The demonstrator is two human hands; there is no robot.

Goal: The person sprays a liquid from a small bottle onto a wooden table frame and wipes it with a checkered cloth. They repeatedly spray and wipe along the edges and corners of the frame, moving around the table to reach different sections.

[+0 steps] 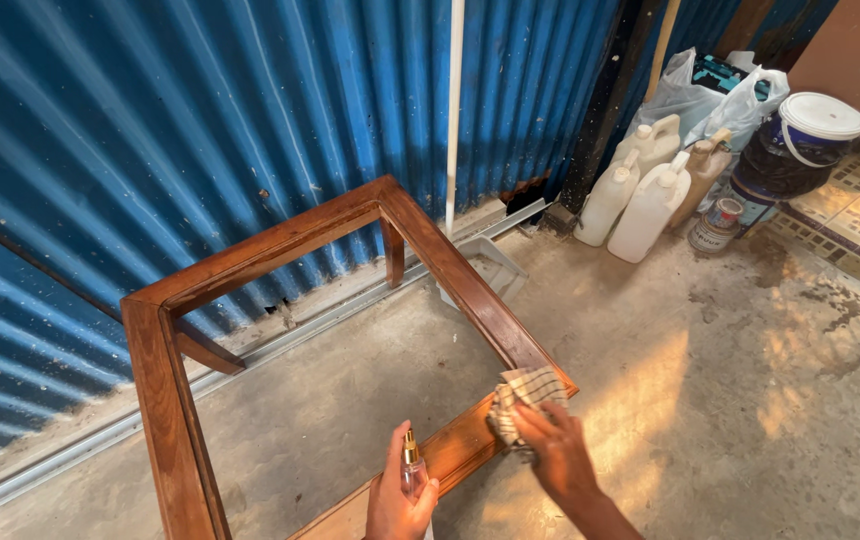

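A brown varnished wooden table frame (280, 240) with no top stands on the concrete floor. My right hand (555, 450) presses a checked cloth (525, 395) onto the frame's near right corner. My left hand (395, 505) holds a small clear spray bottle (412, 470) with a gold nozzle upright, just above the frame's near rail. Floor shows through the open middle of the frame.
A blue corrugated metal wall (200, 110) runs behind the frame, with a white pipe (455, 110) against it. White plastic jugs (640, 195), a small tin (715, 225), a dark bucket with a white lid (800, 145) and plastic bags (710, 95) stand at the back right.
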